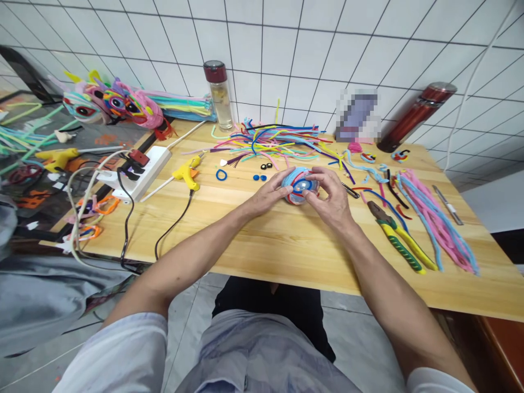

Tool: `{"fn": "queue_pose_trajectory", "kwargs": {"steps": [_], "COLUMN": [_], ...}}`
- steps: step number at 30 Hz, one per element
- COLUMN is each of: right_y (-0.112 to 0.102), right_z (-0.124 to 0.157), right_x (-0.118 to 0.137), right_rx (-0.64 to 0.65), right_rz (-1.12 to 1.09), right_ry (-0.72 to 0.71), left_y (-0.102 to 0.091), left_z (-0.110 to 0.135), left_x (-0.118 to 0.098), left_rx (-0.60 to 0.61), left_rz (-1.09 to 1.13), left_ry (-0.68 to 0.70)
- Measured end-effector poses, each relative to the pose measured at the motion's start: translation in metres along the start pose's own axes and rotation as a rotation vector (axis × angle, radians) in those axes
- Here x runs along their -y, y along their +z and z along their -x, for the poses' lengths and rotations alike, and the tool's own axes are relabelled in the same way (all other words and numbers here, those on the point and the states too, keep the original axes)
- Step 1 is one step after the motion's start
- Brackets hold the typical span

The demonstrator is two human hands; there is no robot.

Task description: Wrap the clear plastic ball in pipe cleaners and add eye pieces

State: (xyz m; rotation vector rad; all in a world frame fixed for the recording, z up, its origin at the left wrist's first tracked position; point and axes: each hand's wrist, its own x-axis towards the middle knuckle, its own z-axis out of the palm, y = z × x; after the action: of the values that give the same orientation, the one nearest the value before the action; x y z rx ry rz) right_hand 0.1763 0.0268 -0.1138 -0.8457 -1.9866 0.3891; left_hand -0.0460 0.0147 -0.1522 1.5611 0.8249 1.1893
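Note:
Both hands hold a round craft piece (302, 173) of light-blue fuzzy pipe cleaner over a clear dome, with red strips and a dark-blue ring on its face. My left hand (273, 190) grips its left side, thumb on the front near the ring. My right hand (331, 197) pinches the right side, thumb and fingertips at the ring's edge. Just left of the piece lie two small blue coils (259, 178), small black rings (266, 166) and a loose blue ring (221, 174). Behind it spreads a heap of coloured pipe cleaners (274, 139).
A yellow glue gun (188, 172) and white power strip (147, 172) with cords lie left. Pliers (395, 237), pink and blue pipe cleaners (436, 218) and a craft knife (448, 206) lie right. A glass bottle (221, 98) and red flask (417, 117) stand by the wall.

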Motion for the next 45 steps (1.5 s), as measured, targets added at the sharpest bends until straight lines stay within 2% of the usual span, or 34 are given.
{"fn": "queue_pose_trajectory", "kwargs": {"steps": [11,23,45], "right_y": [0.0007,0.0008,0.0027], "right_z": [0.0006,0.0015,0.0039], "right_x": [0.0049,0.0049,0.0036], "right_rx": [-0.021,-0.028,-0.021], "right_rz": [0.087,0.079,0.067], "right_ry": [-0.013,0.000,0.048], "left_y": [-0.0004,-0.0003,0.0023], "left_z": [-0.0013,-0.0007,-0.0041], "left_x": [0.0041,0.0025,0.0025], "left_rx": [0.009,0.044,-0.020], "left_rz": [-0.061,0.011,0.093], "left_ry": [0.027,0.022,-0.013]}}
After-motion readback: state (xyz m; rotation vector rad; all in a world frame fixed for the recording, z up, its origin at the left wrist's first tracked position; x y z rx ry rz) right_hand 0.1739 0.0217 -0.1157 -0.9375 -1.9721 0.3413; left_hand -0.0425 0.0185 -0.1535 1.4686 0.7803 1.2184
